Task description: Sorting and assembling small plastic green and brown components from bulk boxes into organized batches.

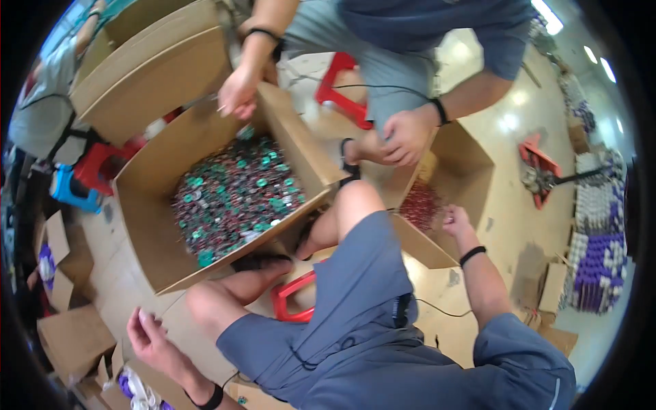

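Risks, as judged:
- Spillage. Red pieces (420, 205), small and loose in the small box (471, 157), could scatter over the rim if the right hand (458, 222) draws out carelessly or carries too many.
- Collision. A co-worker's near hand (408, 139) sits by the opposite rim of the same box; both reaching in at once could knock fingers or jog the cardboard.
- Mixing. Mixed pieces (236, 198), green, dark red and silvery, fill the bottom of the large box (143, 225); a strayed red piece would be hard to find there. The co-worker's far hand (239, 94) hangs above that box.
- Bumping. The right knee (359, 198) lies between the boxes, near a corner of the large one; a shift of the leg could jolt it.

Hands:
- Right: forearm raised from the lower right, black band at the wrist, hand at the small box's near right rim. Fingers drawn narrow; whether anything is pinched, cannot tell.
- Left hand (154, 343): out at lower left, well apart from the small box, outside the large one. Fingers loosely curled and parted, thumb up; nothing seen held.
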Demonstrator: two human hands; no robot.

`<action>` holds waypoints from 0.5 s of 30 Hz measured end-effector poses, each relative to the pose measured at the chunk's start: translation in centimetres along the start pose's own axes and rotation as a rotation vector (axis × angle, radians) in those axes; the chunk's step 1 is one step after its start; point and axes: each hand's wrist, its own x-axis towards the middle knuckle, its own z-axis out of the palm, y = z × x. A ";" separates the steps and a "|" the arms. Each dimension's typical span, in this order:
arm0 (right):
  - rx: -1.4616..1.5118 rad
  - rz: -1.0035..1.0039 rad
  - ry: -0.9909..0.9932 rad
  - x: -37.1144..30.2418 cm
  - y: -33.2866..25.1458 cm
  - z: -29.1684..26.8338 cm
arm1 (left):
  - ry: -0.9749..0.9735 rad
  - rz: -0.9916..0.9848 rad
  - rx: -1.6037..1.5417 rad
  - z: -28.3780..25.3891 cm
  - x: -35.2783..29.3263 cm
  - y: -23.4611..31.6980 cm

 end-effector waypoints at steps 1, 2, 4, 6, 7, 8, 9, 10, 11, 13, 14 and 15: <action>-0.122 -0.166 0.167 1.8 -2.9 -4.9 | -0.082 0.014 -0.036 1.8 0.4 0.8; -0.446 -0.303 0.518 1.5 -0.8 -2.4 | -0.134 0.080 0.001 1.8 1.1 1.0; -0.770 -0.244 0.758 -1.0 1.1 2.8 | -0.200 0.122 0.011 3.1 2.7 1.3; -0.964 -0.260 0.775 -3.4 3.7 7.2 | -0.285 0.221 0.016 4.9 5.1 1.7; -0.910 -0.369 0.412 -4.2 4.4 7.1 | -0.314 0.292 0.060 6.8 6.2 2.0; -0.838 -0.456 0.045 -5.1 5.2 7.8 | -0.338 0.336 0.148 8.5 7.2 2.5; -0.830 -0.518 -0.050 -9.9 8.2 13.2 | -0.341 0.398 0.190 9.4 8.5 2.3; -0.889 -0.519 -0.149 -12.0 9.4 14.9 | -0.365 0.430 0.221 11.5 9.6 1.3; -1.005 -0.673 -0.231 -12.2 11.1 15.6 | -0.396 0.410 0.264 13.4 10.5 0.7; -1.433 -1.047 -0.268 -16.7 13.8 19.5 | -0.455 0.387 0.592 17.4 12.5 -2.3; -1.546 -1.106 -0.169 -18.1 15.1 20.8 | -0.506 0.419 0.722 19.3 13.5 -4.2; -1.654 -1.165 -0.077 -19.0 16.1 22.2 | -0.537 0.429 0.834 20.9 14.2 -6.5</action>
